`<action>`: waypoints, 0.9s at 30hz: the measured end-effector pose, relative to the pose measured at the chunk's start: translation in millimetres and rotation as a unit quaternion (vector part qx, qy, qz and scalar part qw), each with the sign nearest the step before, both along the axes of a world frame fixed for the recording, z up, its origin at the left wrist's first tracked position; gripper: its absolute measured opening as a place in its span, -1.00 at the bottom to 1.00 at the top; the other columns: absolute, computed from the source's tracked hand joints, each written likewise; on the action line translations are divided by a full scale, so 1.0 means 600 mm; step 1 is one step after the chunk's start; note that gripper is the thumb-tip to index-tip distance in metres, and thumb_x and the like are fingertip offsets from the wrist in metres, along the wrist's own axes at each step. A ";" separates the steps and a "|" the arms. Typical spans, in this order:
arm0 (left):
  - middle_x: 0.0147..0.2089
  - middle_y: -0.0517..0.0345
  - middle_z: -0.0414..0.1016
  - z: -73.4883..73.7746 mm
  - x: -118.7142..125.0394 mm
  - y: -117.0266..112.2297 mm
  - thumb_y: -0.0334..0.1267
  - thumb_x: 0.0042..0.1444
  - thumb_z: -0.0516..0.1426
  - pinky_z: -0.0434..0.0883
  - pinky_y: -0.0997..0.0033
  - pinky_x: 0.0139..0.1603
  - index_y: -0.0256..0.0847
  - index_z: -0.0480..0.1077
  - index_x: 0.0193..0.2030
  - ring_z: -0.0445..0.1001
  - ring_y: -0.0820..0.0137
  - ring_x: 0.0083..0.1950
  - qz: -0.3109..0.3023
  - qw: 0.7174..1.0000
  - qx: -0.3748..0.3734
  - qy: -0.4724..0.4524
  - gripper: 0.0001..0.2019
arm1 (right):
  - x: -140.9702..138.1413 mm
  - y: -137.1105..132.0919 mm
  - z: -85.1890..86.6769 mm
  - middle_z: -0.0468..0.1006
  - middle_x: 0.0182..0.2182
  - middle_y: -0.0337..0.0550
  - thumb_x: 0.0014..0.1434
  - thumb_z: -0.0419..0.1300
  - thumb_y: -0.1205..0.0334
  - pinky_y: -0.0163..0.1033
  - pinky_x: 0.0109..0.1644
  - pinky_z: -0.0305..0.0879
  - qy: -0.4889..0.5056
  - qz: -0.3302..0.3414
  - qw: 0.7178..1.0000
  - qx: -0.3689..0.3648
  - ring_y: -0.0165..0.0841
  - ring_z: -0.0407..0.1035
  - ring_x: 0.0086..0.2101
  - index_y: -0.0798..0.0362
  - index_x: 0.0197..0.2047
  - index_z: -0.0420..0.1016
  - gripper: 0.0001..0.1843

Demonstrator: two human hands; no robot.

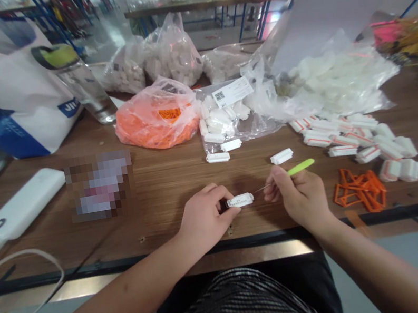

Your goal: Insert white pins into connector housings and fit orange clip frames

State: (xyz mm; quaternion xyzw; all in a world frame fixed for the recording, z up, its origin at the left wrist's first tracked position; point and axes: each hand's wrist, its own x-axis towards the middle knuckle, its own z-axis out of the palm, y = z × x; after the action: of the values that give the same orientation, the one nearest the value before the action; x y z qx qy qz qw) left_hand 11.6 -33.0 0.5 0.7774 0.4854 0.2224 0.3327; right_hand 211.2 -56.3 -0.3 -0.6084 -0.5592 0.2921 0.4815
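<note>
My left hand [203, 216] is closed around a small white plastic piece [240, 200], held just above the wooden table [158, 186] near its front edge. My right hand [299, 192] pinches a thin pointed tool with a light green handle [301, 166]; its metal tip points left at the end of the white piece. Another loose white piece [282, 156] lies just beyond my right hand.
Several orange plastic frames [361, 190] and a heap of white pieces [354, 137] lie at the right. Behind are an orange-filled bag [154, 117], clear bags of white parts [324, 78], a bottle [80, 82], a white-blue bag [4, 105] and a power bank [24, 203].
</note>
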 end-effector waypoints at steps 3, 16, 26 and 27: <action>-0.44 0.31 0.27 -0.001 0.000 0.001 -0.35 0.05 0.28 0.21 0.43 -0.35 -0.18 0.45 -0.37 0.29 0.49 -0.43 0.000 1.000 0.005 -0.001 -0.93 | -0.001 0.006 -0.003 0.54 -0.67 -0.17 0.25 0.14 -0.06 -0.43 -0.59 0.38 0.048 -0.006 0.999 -0.019 -0.44 0.44 -0.67 0.11 -0.52 0.49 -0.53; -0.43 0.31 0.28 -0.003 -0.001 0.000 -0.35 0.04 0.29 0.21 0.43 -0.36 -0.19 0.44 -0.37 0.29 0.50 -0.43 0.000 1.000 0.005 -0.004 -0.91 | -0.005 0.010 -0.006 0.55 -0.65 -0.15 0.23 0.12 -0.17 -0.42 -0.58 0.42 0.064 0.006 0.997 -0.042 -0.43 0.45 -0.66 0.12 -0.49 0.48 -0.48; -0.43 0.31 0.28 -0.001 -0.002 -0.002 -0.35 0.05 0.28 0.21 0.43 -0.37 -0.18 0.45 -0.37 0.28 0.50 -0.44 -0.002 1.000 0.002 -0.005 -0.92 | -0.008 0.009 0.000 0.54 -0.67 -0.14 0.25 0.09 -0.13 -0.41 -0.58 0.40 0.022 -0.003 0.999 -0.046 -0.42 0.45 -0.67 0.11 -0.50 0.48 -0.49; -0.43 0.31 0.28 0.000 -0.001 -0.002 -0.35 0.05 0.28 0.21 0.43 -0.37 -0.18 0.44 -0.37 0.28 0.49 -0.44 -0.002 1.000 0.002 -0.006 -0.92 | -0.009 0.009 0.001 0.55 -0.66 -0.14 0.25 0.09 -0.12 -0.40 -0.58 0.40 0.012 -0.002 0.999 -0.046 -0.42 0.45 -0.67 0.11 -0.50 0.48 -0.50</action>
State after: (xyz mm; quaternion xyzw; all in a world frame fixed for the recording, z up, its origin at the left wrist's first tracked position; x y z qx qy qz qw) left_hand 10.7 -34.1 0.2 0.7778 0.4813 0.2270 0.3344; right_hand 206.0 -50.6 0.1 -0.6276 -0.5379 0.3235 0.4607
